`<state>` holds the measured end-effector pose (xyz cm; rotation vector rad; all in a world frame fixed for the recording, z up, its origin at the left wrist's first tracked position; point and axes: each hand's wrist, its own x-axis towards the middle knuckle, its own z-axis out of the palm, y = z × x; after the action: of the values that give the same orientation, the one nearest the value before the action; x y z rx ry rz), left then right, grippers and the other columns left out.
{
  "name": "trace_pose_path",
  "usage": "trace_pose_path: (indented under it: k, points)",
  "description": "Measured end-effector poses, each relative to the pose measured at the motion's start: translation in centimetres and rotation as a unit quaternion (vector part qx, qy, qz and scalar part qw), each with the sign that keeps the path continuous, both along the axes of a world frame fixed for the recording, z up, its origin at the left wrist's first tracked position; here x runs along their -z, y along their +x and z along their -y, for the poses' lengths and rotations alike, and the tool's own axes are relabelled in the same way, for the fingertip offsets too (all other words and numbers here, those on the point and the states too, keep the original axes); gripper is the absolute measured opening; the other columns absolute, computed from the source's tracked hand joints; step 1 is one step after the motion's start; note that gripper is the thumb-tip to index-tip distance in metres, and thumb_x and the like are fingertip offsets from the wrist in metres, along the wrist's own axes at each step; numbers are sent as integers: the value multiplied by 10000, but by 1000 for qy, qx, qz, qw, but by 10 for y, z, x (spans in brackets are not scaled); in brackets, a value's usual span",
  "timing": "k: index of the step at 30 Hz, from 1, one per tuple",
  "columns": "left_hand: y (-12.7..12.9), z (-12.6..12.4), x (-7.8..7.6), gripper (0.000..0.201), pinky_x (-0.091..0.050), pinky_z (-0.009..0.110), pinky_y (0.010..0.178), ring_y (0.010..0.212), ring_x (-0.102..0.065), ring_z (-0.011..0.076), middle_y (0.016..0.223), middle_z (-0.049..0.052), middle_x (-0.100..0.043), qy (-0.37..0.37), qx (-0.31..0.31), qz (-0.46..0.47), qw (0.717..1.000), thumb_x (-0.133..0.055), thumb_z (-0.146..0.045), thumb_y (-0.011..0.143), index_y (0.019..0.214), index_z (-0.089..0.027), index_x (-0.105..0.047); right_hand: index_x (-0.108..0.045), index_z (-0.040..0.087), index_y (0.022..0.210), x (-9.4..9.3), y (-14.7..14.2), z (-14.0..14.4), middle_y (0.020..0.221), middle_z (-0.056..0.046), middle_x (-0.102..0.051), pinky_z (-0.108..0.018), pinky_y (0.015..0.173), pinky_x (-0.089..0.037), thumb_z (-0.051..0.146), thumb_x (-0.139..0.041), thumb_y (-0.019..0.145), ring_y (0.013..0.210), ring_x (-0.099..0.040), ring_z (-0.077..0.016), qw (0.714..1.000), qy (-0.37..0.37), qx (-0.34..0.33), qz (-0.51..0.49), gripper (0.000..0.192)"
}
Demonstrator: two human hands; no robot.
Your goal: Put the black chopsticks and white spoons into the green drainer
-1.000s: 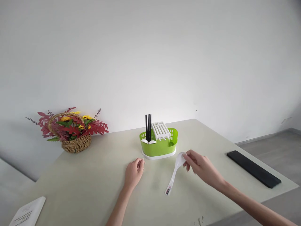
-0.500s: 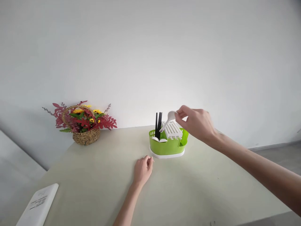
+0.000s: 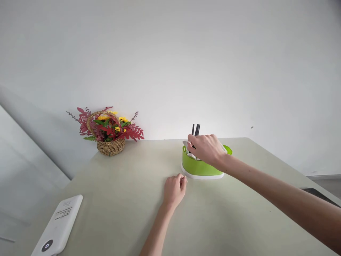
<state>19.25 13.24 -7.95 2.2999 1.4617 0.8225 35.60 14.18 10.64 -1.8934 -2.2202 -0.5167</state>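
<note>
My right hand (image 3: 205, 147) is over the left part of a green cutlery holder (image 3: 197, 168), fingers pinched on a white soup spoon (image 3: 185, 143). Only a pale end of the spoon shows beyond the fingertips, at the holder's left rim. Black chopsticks (image 3: 197, 129) stand upright behind the hand, and another white spoon (image 3: 191, 155) sits inside the holder just below the fingers. The slatted white rack on the holder is mostly covered by my hand. My left hand (image 3: 174, 190) rests on the table with curled fingers, holding nothing, close to the holder's white base (image 3: 202, 176).
A wicker basket (image 3: 111, 147) of artificial flowers stands at the back left near the wall. On the table's left lies a white flat device (image 3: 60, 224) with a dark round button. A dark flat object (image 3: 319, 195) lies at the right edge.
My right hand has carried the spoon left and down from above the rack to the chopstick end of the holder. The view has swung left; my left hand stays on the table.
</note>
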Motion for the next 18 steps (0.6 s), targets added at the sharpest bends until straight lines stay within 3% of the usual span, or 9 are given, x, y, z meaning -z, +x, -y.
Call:
trace_pose_path:
  k: [18]
  points:
    - [1, -1, 5, 282, -379, 301, 700, 668, -642, 194, 725, 18, -728, 7, -8, -2, 1000, -462, -340, 1029, 834, -239, -639, -649, 183, 947, 18, -20, 3, 744, -102, -742, -303, 594, -335, 243, -436, 1010, 704, -731, -250, 999, -46, 8, 0, 231]
